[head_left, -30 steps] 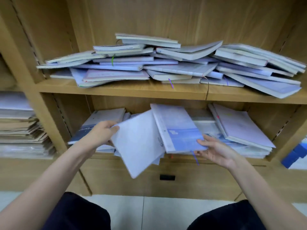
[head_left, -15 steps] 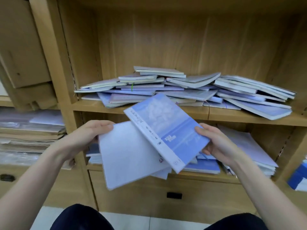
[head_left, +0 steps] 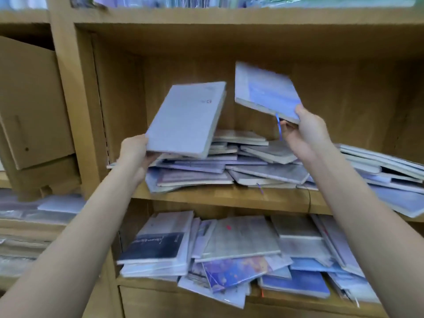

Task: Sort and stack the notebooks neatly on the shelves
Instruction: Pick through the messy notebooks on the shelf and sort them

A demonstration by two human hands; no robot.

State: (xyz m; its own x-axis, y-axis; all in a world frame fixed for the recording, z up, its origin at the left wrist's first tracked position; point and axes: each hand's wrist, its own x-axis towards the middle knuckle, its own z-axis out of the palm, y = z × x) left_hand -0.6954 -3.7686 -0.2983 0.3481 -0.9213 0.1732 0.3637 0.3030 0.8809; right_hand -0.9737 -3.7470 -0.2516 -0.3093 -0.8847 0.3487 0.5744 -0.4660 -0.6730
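Above the messy pile, both hands have risen, left hand gripping a grey notebook, right hand a blue notebook, so stacking can begin.

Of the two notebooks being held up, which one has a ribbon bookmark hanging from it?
The blue-covered notebook in the right hand: a thin blue ribbon dangles from its lower edge. The pale grey notebook in the left hand shows none.

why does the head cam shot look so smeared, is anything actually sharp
Head view: motion blur smears the blue notebook in the right hand and the top shelf; the grey notebook in the left hand is softer than crisp; wide-angle bends the shelf edges; light is even, no glare.
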